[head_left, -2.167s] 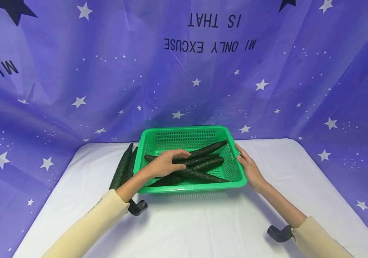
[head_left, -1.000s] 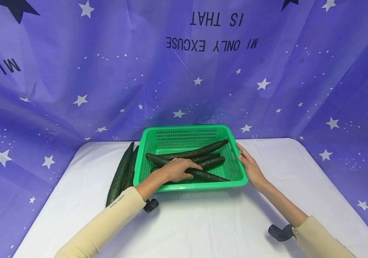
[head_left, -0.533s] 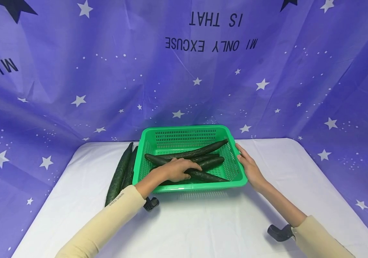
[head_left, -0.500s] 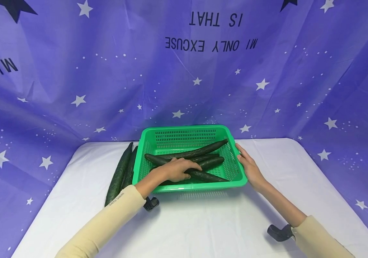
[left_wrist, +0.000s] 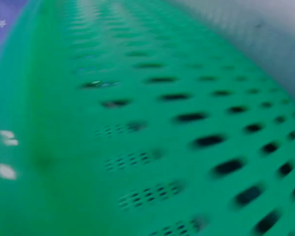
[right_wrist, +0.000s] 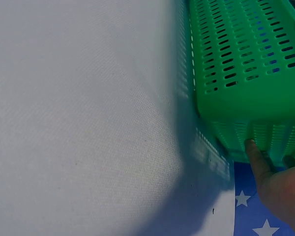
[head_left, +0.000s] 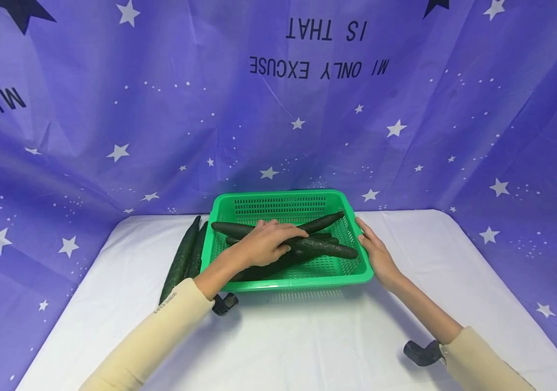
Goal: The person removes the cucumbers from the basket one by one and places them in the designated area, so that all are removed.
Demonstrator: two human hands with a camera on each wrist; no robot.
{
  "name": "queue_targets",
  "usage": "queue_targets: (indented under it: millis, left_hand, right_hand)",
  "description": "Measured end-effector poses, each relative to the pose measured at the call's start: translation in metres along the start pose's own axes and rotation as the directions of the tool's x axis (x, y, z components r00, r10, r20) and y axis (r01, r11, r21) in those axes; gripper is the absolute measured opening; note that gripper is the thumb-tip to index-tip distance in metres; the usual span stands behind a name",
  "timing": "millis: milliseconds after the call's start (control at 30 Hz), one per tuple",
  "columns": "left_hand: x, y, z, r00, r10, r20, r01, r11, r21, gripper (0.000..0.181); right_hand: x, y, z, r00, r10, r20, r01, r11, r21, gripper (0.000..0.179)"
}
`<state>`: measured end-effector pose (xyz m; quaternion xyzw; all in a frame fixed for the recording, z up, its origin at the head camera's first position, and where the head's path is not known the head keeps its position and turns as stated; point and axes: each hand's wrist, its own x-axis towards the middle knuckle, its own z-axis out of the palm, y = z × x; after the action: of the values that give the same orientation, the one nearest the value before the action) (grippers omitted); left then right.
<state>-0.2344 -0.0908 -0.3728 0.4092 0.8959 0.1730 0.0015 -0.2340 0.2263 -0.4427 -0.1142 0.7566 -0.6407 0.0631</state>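
In the head view my left hand (head_left: 265,245) reaches into a green plastic basket (head_left: 283,284), its fingers bent over a dark green cucumber (head_left: 331,247). That cucumber lies slantwise across several others, such as the cucumber (head_left: 324,222) pointing to the far right corner. The hand covers its middle part. At the basket's right end, my right hand (head_left: 378,258) rests straight fingers against the outer wall. Its thumb (right_wrist: 258,162) touches that slotted wall in the right wrist view. The left wrist view shows only the blurred basket side (left_wrist: 177,118).
Left of the basket, two more cucumbers (head_left: 181,262) lie side by side on the white cloth (head_left: 308,342), partly behind the left sleeve. A purple curtain with stars (head_left: 283,146) hangs close behind the table. Black wrist cameras (head_left: 422,353) jut from both sleeves.
My left hand has raised the cucumber and shifted it away from the basket's front side, over the others. The right hand has stayed at the basket's right end.
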Motion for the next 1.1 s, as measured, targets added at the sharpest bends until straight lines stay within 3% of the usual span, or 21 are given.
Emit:
queue_targets:
  millis: [200,333,500,800,933,1100]
  left_hand:
    - [-0.011,0.001,-0.024,0.991,0.003,-0.135,0.004,0.999,0.054,0.048]
    - [-0.025,-0.005,-0.034,0.977,-0.034,-0.209,0.033,0.999,-0.006,0.050]
    - [-0.049,-0.013,-0.045,0.954,-0.134,-0.268,0.106,0.988,-0.114,0.051]
    - [-0.095,-0.040,-0.057,0.897,-0.314,-0.310,0.246,0.939,-0.239,0.050]
    - [-0.113,-0.052,-0.059,0.864,-0.386,-0.322,0.314,0.915,-0.254,0.050]
    - [-0.135,-0.062,-0.059,0.813,-0.491,-0.313,0.405,0.863,-0.302,0.051]
  right_hand:
    - [0.001,0.000,-0.001,1.000,0.007,-0.004,-0.007,1.000,-0.007,0.056]
    - [0.000,0.000,-0.001,1.000,0.016,-0.011,-0.016,1.000,-0.009,0.056]
    - [-0.001,-0.001,0.000,1.000,0.020,-0.015,-0.020,1.000,-0.004,0.056]
    - [-0.001,-0.001,0.001,1.000,0.016,-0.006,-0.016,1.000,-0.001,0.056]
    - [-0.001,-0.001,0.001,1.000,0.013,-0.002,-0.013,1.000,0.004,0.056]
    - [0.000,-0.001,0.001,1.000,0.009,-0.001,-0.009,1.000,0.006,0.056]
